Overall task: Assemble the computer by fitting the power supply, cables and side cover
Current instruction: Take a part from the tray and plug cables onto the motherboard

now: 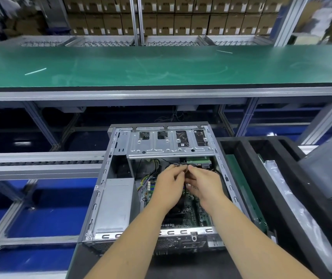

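Grey steel computer case (162, 190) lying open-side-up at centre-bottom of frame, side cover not yet on. Power supply (114, 204) already seated along the case's left wall, long axis running toward the top of frame. Left hand (169, 186) and right hand (205, 184) meeting above the motherboard (193, 216), just below the silver drive cage (171, 142). Fingers (181, 172) of both hands curled in a pinch around a dark cable connector (179, 164), fingertips almost touching. Connector pointing toward the top of frame, at the green drive board (198, 160) tucked under the cage edge, just up and right of the pinch. Right hand nearer that socket, so probably the one to push home, left steadying the lead. Black foam tray (281, 178) beside the case at right; green bench (161, 65) across the upper frame.
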Demonstrator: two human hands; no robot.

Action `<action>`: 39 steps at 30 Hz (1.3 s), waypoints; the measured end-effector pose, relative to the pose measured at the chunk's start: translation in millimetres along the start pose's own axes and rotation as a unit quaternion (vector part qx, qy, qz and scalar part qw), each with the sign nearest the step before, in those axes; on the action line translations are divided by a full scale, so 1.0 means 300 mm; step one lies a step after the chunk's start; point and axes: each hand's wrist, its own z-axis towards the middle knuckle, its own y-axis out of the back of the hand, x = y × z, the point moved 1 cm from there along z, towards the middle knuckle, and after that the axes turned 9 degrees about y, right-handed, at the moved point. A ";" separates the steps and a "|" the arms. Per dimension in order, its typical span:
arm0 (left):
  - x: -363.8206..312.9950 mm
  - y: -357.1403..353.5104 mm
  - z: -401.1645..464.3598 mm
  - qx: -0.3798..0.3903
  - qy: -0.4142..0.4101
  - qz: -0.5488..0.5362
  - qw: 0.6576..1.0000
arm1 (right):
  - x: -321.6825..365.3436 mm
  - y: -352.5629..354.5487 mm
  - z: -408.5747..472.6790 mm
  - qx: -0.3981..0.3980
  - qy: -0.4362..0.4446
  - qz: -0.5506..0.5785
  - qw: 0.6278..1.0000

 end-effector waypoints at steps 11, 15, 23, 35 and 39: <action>0.035 0.059 0.021 -0.202 0.218 -0.433 0.851 | 0.043 -0.007 0.011 0.049 -0.019 0.309 0.950; 0.025 0.087 0.014 -0.293 0.107 -0.183 0.932 | 0.038 0.017 0.027 0.002 0.012 0.338 0.941; 0.013 0.104 0.005 -0.138 0.155 -0.334 0.919 | -0.007 0.016 0.050 -0.030 0.004 -0.001 1.000; 0.024 0.074 -0.003 0.026 0.281 -0.405 0.870 | -0.043 0.039 0.097 -0.086 -0.072 -0.093 0.989; 0.026 0.063 0.006 0.021 0.251 -0.352 0.902 | -0.043 0.034 0.110 -0.111 -0.052 -0.115 0.986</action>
